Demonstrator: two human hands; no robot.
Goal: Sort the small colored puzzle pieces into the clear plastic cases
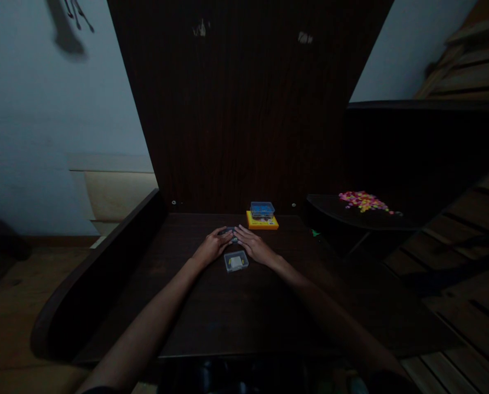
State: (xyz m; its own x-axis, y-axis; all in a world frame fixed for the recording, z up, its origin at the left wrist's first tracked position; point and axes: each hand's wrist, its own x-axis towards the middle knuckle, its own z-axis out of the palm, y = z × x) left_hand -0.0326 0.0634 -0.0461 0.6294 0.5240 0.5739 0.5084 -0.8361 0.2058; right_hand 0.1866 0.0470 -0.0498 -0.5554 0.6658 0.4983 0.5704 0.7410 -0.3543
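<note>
Both my hands rest on a dark wooden table (211, 312), fingertips meeting over a small greyish object (230, 233) that I cannot identify in the dim light. My left hand (211, 246) curls around its left side. From the right, my right hand (253, 245) lies over it with the fingers stretched forward. A small clear plastic box (236, 261) with something pale and yellow inside sits just in front of my hands, between my wrists. Behind the hands stands a clear box with blue contents (262, 209) on top of a yellow flat box (262, 222).
A tall dark wooden panel (244, 109) rises behind the table. A raised dark side board (100, 268) borders the table's left. To the right, a lower dark shelf (343, 216) carries a heap of pink and yellow small pieces (362, 201). Wooden planks lie at far right.
</note>
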